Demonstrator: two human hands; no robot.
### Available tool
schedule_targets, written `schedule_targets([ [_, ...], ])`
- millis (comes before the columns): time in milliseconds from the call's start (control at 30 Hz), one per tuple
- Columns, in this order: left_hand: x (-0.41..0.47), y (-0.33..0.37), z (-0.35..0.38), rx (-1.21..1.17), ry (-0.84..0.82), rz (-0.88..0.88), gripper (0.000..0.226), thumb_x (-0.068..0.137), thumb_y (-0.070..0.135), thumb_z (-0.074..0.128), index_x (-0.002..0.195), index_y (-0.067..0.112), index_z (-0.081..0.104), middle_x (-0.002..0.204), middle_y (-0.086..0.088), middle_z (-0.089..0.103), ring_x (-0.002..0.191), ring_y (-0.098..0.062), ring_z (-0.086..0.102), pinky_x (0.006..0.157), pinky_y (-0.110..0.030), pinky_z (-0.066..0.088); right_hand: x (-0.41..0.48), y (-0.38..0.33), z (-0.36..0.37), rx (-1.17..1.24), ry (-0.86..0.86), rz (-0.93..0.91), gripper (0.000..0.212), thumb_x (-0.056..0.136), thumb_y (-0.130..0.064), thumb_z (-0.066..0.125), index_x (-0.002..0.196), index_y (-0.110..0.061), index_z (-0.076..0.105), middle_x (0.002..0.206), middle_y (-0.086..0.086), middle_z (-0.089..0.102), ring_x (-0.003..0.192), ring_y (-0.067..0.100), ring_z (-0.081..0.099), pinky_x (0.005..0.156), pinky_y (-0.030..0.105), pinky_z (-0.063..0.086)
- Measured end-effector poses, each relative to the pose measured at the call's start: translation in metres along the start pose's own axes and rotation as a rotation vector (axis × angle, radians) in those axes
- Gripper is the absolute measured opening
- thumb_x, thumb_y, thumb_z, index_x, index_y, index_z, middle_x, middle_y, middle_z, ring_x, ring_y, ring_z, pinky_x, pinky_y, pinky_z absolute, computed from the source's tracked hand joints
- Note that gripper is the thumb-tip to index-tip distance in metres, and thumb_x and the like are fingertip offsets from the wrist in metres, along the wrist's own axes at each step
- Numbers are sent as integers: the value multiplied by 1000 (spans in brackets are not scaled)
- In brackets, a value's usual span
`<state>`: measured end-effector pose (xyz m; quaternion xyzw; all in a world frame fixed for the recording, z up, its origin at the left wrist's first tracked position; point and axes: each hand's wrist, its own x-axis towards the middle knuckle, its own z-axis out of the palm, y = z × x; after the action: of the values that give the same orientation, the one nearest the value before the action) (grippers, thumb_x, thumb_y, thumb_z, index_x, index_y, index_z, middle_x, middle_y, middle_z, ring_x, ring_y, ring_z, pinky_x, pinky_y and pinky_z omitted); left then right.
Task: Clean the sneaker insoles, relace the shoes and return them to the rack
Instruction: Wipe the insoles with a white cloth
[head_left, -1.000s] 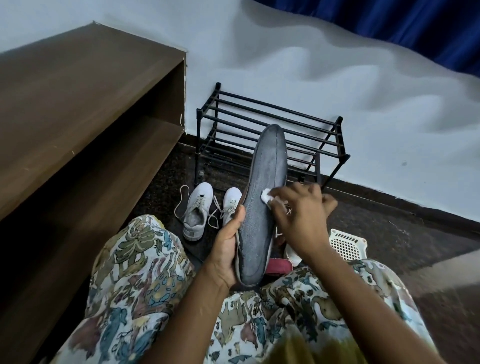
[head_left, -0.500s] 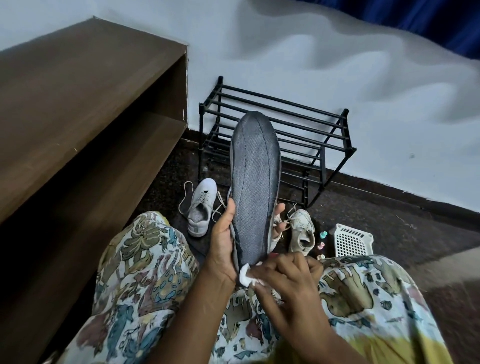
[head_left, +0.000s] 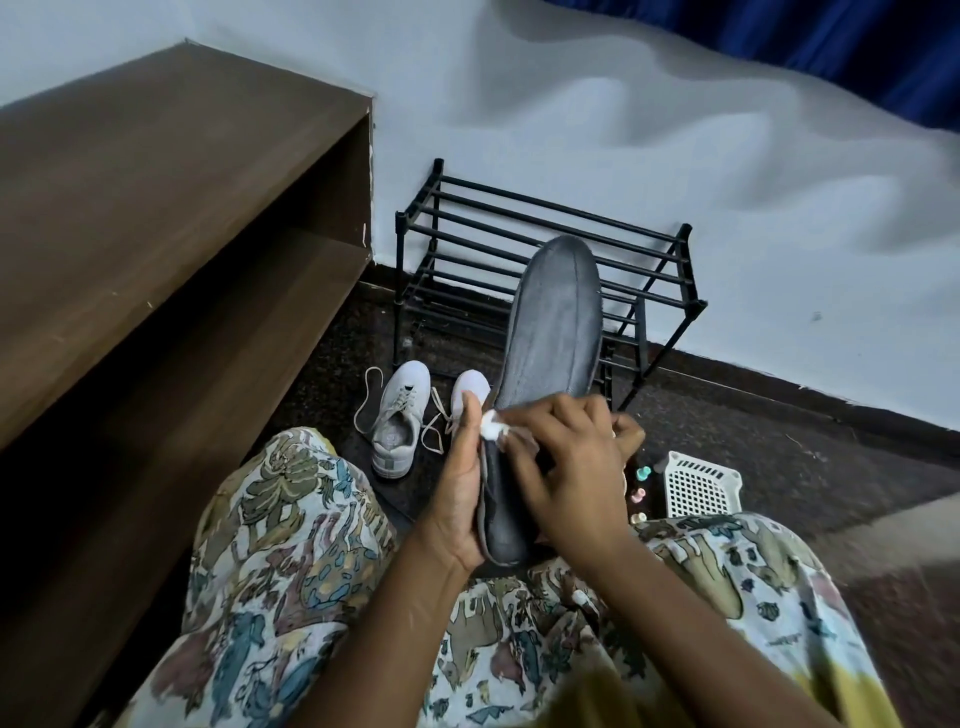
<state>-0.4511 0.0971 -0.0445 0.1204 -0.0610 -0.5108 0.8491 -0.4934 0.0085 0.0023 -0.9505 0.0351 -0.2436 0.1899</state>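
Gripping the heel end of a grey insole (head_left: 553, 332), the left hand (head_left: 457, 499) had its thumb laid along the insole's near edge and its palm cupped under the heel. The insole stood up and away from the person, its rounded toe end raised in front of the black shoe rack (head_left: 399, 270). The right hand (head_left: 571, 467) lay across the lower half of the insole with its fingers curled, pinching a small white wad (head_left: 491, 423) of cloth or tissue; which of the two it was could not be told. The wad was pressed against the insole's left edge, just beside the left thumb. Both hands were held above the person's lap, between knees clothed in patterned trousers (head_left: 291, 545). On the dark floor (head_left: 779, 441) beyond the knees sat a white sneaker (head_left: 402, 415) with its toe pointing toward the rack and its laces (head_left: 431, 436) loose and trailing to either side. The toe of a second white sneaker (head_left: 471, 387) showed just beside it, with the rest hidden behind the left hand and the insole. The rack stood against the pale wall (head_left: 675, 156), and none of the bars in view held shoes. To the right of the hands, a white perforated basket (head_left: 698, 486) lay on the floor, with a few small coloured items (head_left: 643, 473) near its left side, too small to identify. A brown wooden shelf unit (head_left: 156, 182) ran along the left, and a dark blue curtain (head_left: 857, 62) hung at the upper right.
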Motion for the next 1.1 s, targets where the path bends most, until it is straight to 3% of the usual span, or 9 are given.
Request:
schedule_targets([
  [100, 2, -9, 2, 23, 139, 52, 50, 97, 42, 37, 131, 10, 55, 137, -15, 52, 129, -25, 47, 110, -38, 37, 26, 1, 1, -130, 86, 33, 18, 85, -36, 54, 95, -33, 69, 88, -12, 62, 89, 16, 47, 71, 28, 11],
  [167, 4, -11, -1, 82, 248, 160, 35, 94, 26, 43, 124, 21, 61, 131, -13, 58, 122, -27, 54, 104, -41, 42, 44, 4, 0, -181, 109, 69, 15, 86, -35, 57, 96, -33, 68, 91, -10, 64, 93, 17, 47, 70, 28, 8],
  [333, 4, -8, -3, 317, 246, 263, 49, 80, 11, 62, 117, 41, 54, 116, -1, 69, 107, -22, 64, 91, -42, 51, 97, 24, -6, -232, 83, 169, 19, 90, -36, 53, 104, -31, 64, 107, -3, 63, 111, 25, 45, 92, 41, 19],
  [467, 3, -7, -4, 331, 239, 244, 52, 77, 12, 60, 115, 47, 57, 126, -5, 63, 122, -32, 53, 109, -58, 31, 131, 42, -13, -325, 102, 203, 22, 90, -35, 49, 106, -29, 64, 109, 0, 63, 114, 28, 43, 92, 46, 24],
  [733, 7, -9, -4, 302, 288, 270, 50, 79, 15, 60, 117, 46, 57, 127, -3, 62, 120, -31, 55, 108, -57, 33, 101, 51, -17, -333, -26, 174, 21, 91, -34, 50, 105, -29, 65, 106, 0, 63, 111, 28, 43, 88, 41, 21],
  [867, 10, -9, -3, 226, 346, 320, 50, 91, 12, 53, 137, 30, 46, 122, -9, 65, 110, -29, 62, 97, -48, 47, 43, 42, -12, -273, -106, 80, 20, 91, -33, 54, 103, -25, 68, 103, -3, 63, 103, 23, 45, 78, 33, 16],
  [967, 10, -11, -5, 136, 354, 216, 38, 98, 20, 37, 104, 9, 72, 95, -13, 73, 84, -22, 71, 72, -31, 59, 2, 32, -6, -219, -165, 31, 28, 88, -39, 45, 97, -27, 68, 95, -8, 62, 94, 18, 48, 72, 27, 11],
  [1000, 11, -12, -9, 109, 334, 159, 41, 97, 28, 40, 97, 5, 74, 95, -15, 72, 86, -23, 71, 74, -31, 59, -10, 28, -4, -183, -193, 24, 30, 87, -40, 42, 96, -29, 68, 95, -12, 60, 92, 15, 47, 73, 27, 13],
  [1100, 15, -10, -31, 11, 362, 136, 68, 84, 42, 65, 138, 6, 45, 139, -22, 46, 126, -37, 48, 105, -50, 40, -42, 22, 1, -35, -247, 34, 26, 87, -40, 42, 99, -35, 65, 96, -19, 58, 91, 6, 42, 75, 31, 21],
])
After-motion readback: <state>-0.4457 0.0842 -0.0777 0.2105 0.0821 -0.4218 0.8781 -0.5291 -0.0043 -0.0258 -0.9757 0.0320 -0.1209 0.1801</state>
